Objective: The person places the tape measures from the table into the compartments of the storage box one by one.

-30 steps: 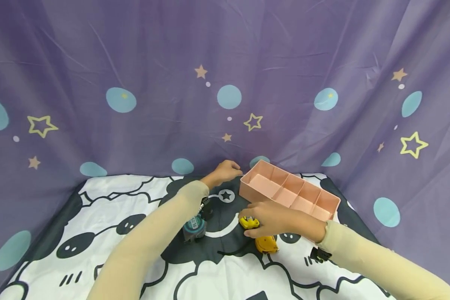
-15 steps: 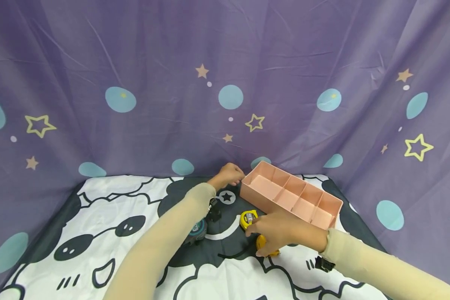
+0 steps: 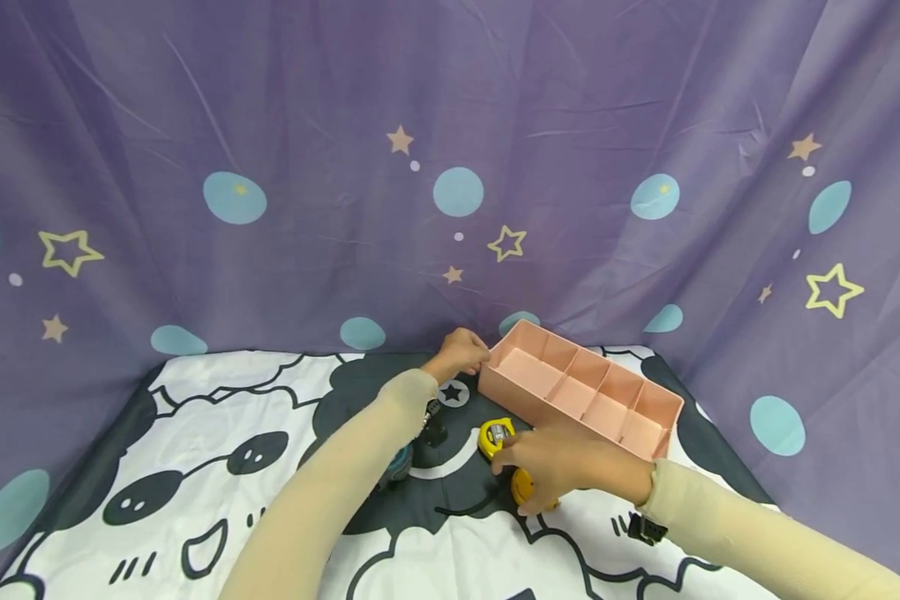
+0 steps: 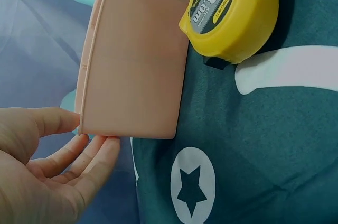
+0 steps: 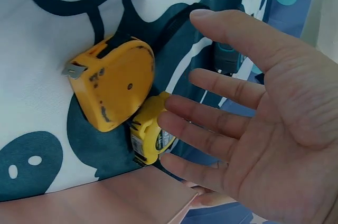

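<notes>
At the left end of the pink divided box (image 3: 521,396), my left hand (image 3: 460,352) holds the corner. In the left wrist view its thumb lies at the rim and the other fingers (image 4: 108,150) touch the end wall. My right hand (image 3: 555,467) hovers with spread fingers over two tape measures, palm visible in the right wrist view. One is a small bright yellow tape measure (image 3: 497,437), close to the box's side. Nearer the front is a larger orange-yellow tape measure (image 5: 116,84) with a scuffed case, partly hidden by the right hand in the head view.
A dark tape measure with teal parts (image 3: 400,463) stands left of centre, partly behind the left forearm. The box has several compartments with nothing visible inside. A purple curtain (image 3: 307,275) rises behind the patterned cloth (image 3: 420,550).
My left hand has moved right onto the box's corner. My right hand has drawn back toward the front from the small yellow tape measure, which now shows more and lies about where it was.
</notes>
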### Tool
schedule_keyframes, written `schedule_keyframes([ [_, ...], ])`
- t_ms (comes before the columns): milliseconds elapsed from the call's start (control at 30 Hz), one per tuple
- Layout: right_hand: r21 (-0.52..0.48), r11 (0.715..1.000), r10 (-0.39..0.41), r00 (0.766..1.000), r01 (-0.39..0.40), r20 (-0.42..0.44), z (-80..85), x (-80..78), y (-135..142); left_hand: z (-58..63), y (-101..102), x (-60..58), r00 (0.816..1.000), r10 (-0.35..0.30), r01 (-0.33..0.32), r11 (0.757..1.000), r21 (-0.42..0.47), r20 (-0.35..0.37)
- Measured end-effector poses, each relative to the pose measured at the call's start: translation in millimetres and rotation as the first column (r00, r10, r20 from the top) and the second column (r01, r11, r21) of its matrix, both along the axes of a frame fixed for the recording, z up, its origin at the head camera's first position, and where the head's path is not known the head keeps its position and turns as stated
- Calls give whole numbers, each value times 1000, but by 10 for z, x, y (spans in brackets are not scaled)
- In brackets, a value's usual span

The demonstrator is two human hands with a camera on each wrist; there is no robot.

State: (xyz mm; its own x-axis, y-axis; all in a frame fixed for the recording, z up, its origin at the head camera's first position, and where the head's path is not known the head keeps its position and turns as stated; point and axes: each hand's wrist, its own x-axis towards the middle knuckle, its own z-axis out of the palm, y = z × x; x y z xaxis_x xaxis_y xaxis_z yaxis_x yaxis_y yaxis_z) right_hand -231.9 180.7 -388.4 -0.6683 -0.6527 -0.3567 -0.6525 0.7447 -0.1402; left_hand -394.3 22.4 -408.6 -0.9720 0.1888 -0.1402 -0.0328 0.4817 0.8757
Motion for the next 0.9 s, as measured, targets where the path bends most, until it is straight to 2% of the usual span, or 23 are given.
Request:
schedule_keyframes([
  [100,6,1000,-10,1000,9,7,17,8,-4,-1,27,-14,1000,18,-18,1000,-24,-5],
  [333,35,999,-21,999,20,33,-18,24,-4,2,64,-4,998,2,-6,996,-83,-56],
  [667,48,998,-32,999,30,41,-109,20,18,-38,122,-64,999,34,-35,991,-126,-8],
  [900,34,999,-17,999,16,28,-166,9,50,-54,136,-61,999,47,-48,991,-127,-13],
])
